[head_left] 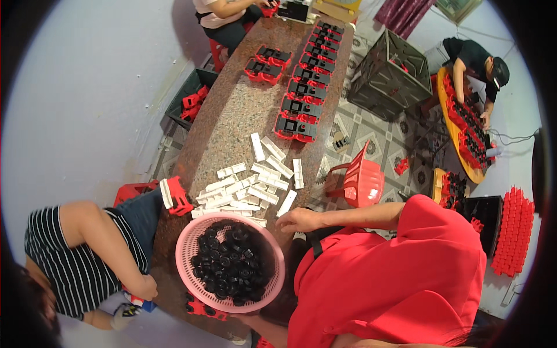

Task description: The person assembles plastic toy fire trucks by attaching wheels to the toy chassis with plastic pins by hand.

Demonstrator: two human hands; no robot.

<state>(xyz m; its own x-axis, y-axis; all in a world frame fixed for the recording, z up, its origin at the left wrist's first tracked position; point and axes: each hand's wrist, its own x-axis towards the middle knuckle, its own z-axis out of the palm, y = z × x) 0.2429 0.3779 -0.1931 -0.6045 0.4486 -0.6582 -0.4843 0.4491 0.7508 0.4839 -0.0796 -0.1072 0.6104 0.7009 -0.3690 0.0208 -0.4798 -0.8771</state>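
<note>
The pink basket (187, 261) of black caps (229, 261) stands on the near end of the brown stone desk (232, 116), just beside the white plastic pieces (255, 185). My own fingers are out of view, so I cannot tell their state. The floor (371, 139) has patterned tiles.

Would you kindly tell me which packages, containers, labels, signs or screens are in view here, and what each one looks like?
Pink basket: near end of the stone table, round, perforated, full of small black parts.
Dark green crate: on the floor left of the table, rectangular, red parts inside.
Large dark crate: on the tiled floor right of the table, tilted, latticed walls.
Tan box: far end of the table, partly cut off.
Labels, signs, screens: none can be made out.
</note>
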